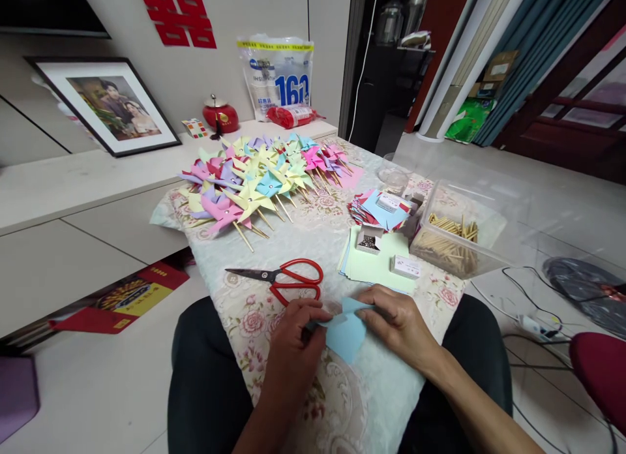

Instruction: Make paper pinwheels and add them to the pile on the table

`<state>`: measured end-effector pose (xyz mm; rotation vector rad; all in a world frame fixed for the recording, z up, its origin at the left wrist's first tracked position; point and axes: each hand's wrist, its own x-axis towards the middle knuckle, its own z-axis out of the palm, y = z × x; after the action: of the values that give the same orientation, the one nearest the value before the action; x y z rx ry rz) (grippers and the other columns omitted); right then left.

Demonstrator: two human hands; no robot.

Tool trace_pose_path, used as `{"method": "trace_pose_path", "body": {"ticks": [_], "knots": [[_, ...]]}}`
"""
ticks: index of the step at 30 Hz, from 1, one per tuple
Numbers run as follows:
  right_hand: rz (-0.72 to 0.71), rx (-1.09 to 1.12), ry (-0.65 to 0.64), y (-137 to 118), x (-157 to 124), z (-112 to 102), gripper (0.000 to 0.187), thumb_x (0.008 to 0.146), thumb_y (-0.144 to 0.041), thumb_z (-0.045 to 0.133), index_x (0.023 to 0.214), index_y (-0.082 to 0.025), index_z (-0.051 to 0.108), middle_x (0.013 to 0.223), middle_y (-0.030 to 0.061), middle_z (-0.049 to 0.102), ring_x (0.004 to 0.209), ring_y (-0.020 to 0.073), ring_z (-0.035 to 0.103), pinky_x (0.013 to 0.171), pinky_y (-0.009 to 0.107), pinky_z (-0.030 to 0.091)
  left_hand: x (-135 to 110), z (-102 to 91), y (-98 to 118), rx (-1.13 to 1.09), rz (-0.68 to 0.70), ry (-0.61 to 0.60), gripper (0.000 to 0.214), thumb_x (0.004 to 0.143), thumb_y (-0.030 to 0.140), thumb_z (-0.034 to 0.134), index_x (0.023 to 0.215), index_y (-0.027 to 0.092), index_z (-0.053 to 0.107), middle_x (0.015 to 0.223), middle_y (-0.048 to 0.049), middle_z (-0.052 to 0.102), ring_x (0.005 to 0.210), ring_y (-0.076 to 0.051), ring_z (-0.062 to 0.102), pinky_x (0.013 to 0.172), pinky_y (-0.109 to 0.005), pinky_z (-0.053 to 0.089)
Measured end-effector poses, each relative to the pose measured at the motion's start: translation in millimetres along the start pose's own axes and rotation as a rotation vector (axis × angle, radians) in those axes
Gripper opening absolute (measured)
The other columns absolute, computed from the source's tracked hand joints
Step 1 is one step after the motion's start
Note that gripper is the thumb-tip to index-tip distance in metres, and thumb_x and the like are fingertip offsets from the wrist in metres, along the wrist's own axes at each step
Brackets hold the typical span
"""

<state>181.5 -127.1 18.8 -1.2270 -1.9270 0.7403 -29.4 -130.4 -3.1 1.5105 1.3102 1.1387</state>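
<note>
Between my hands is a piece of light blue paper (346, 340), partly folded, held just above the flowered tablecloth (337, 402). My left hand (299, 333) pinches its left side, the fingertips partly hidden behind the thumb. On the other side, my right hand (394, 320) grips the upper right corner between thumb and fingers. Scissors with red handles (299, 278) lie just beyond my left hand, blades pointing left. Past my right hand sits a stack of pale green sheets (381, 261), bearing an open small box of metal pins (369, 239) and a closed white box (405, 267).
A pile of colourful paper pinwheels (259, 180) on sticks covers the table's far left. Cut coloured papers (374, 212) lie near a clear plastic bin (440, 245) of wooden sticks at the right. Behind, a white cabinet (88, 180) carries a framed photo (110, 108) and a red jar (221, 117).
</note>
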Motion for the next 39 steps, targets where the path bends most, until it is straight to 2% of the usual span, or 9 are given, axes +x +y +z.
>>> {"method": "trace_pose_path", "body": {"ticks": [8, 12, 16, 21, 26, 30, 34, 37, 39], "knots": [[-0.277, -0.285, 0.048, 12.5, -10.3, 9.2, 0.025, 0.093, -0.005, 0.048, 0.104, -0.020, 0.065, 0.103, 0.0096, 0.067, 0.093, 0.0221, 0.061, 0.077, 0.039, 0.051, -8.2, -0.2, -14.4, 0.619, 0.480, 0.023, 0.030, 0.084, 0.001, 0.050, 0.093, 0.020, 0.071, 0.102, -0.0079, 0.067, 0.092, -0.021, 0.066, 0.075, -0.032, 0.057], [-0.328, -0.415, -0.005, 12.2, -16.7, 5.7, 0.027, 0.092, -0.004, 0.048, 0.108, -0.018, 0.064, 0.107, 0.0129, 0.066, 0.097, 0.0247, 0.060, 0.079, 0.042, 0.050, -10.7, -1.3, -15.6, 0.751, 0.627, 0.049, 0.026, 0.087, 0.003, 0.051, 0.093, 0.017, 0.072, 0.100, -0.0104, 0.069, 0.093, -0.024, 0.062, 0.077, -0.036, 0.057], [-0.357, -0.507, -0.037, 10.0, -21.0, 2.7, 0.025, 0.096, -0.007, 0.048, 0.114, -0.016, 0.064, 0.109, 0.0146, 0.066, 0.101, 0.0266, 0.060, 0.082, 0.044, 0.050, -15.3, -3.7, -15.6, 0.813, 0.708, 0.031, 0.028, 0.089, 0.001, 0.048, 0.099, 0.013, 0.071, 0.106, -0.0133, 0.070, 0.098, -0.027, 0.060, 0.083, -0.040, 0.055], [-0.326, -0.577, -0.120, 6.6, -27.6, 1.1, 0.025, 0.102, -0.016, 0.046, 0.119, -0.013, 0.064, 0.105, 0.0135, 0.068, 0.101, 0.0270, 0.059, 0.085, 0.044, 0.050, -25.1, -6.3, -19.8, 0.893, 0.753, -0.047, 0.034, 0.089, 0.002, 0.045, 0.112, 0.009, 0.068, 0.113, -0.0148, 0.070, 0.115, -0.035, 0.055, 0.092, -0.050, 0.049], [-0.325, -0.639, -0.180, 5.0, -38.5, 2.0, 0.029, 0.103, -0.015, 0.043, 0.125, -0.010, 0.062, 0.111, 0.0134, 0.068, 0.108, 0.0272, 0.056, 0.097, 0.046, 0.044, -33.3, -5.8, -19.9, 0.932, 0.745, -0.090, 0.045, 0.084, -0.003, 0.040, 0.121, 0.008, 0.064, 0.118, -0.0142, 0.069, 0.127, -0.035, 0.050, 0.099, -0.049, 0.047], [-0.263, -0.670, -0.177, 0.0, -44.5, 5.4, 0.036, 0.103, -0.015, 0.040, 0.135, -0.010, 0.056, 0.117, 0.0140, 0.067, 0.111, 0.0286, 0.055, 0.101, 0.048, 0.040, -37.5, -1.3, -16.4, 0.965, 0.692, -0.090, 0.055, 0.084, -0.003, 0.040, 0.132, 0.014, 0.060, 0.120, -0.0132, 0.068, 0.121, -0.033, 0.055, 0.096, -0.047, 0.050], [-0.195, -0.686, -0.125, -8.6, -42.4, 10.9, 0.034, 0.102, -0.017, 0.045, 0.133, -0.012, 0.058, 0.113, 0.0136, 0.068, 0.106, 0.0289, 0.058, 0.097, 0.050, 0.041, -41.4, 4.8, -16.0, 1.027, 0.650, -0.061, 0.052, 0.086, 0.001, 0.046, 0.130, 0.021, 0.064, 0.117, -0.0130, 0.068, 0.115, -0.034, 0.059, 0.091, -0.049, 0.053], [-0.155, -0.666, -0.072, -13.7, -40.1, 15.9, 0.032, 0.100, -0.027, 0.053, 0.126, -0.011, 0.062, 0.119, 0.0158, 0.068, 0.111, 0.0316, 0.058, 0.097, 0.051, 0.042, -44.2, 7.8, -16.6, 1.059, 0.628, -0.067, 0.048, 0.087, 0.006, 0.051, 0.129, 0.022, 0.065, 0.122, -0.0120, 0.068, 0.120, -0.036, 0.058, 0.094, -0.050, 0.051], [-0.169, -0.651, -0.075, -14.7, -40.9, 19.6, 0.036, 0.098, -0.030, 0.056, 0.129, -0.011, 0.061, 0.130, 0.0174, 0.065, 0.121, 0.0340, 0.055, 0.102, 0.055, 0.039, -45.5, 9.6, -17.2, 1.033, 0.633, -0.052, 0.042, 0.089, 0.011, 0.054, 0.128, 0.021, 0.066, 0.128, -0.0104, 0.067, 0.127, -0.036, 0.054, 0.101, -0.050, 0.047]]}}
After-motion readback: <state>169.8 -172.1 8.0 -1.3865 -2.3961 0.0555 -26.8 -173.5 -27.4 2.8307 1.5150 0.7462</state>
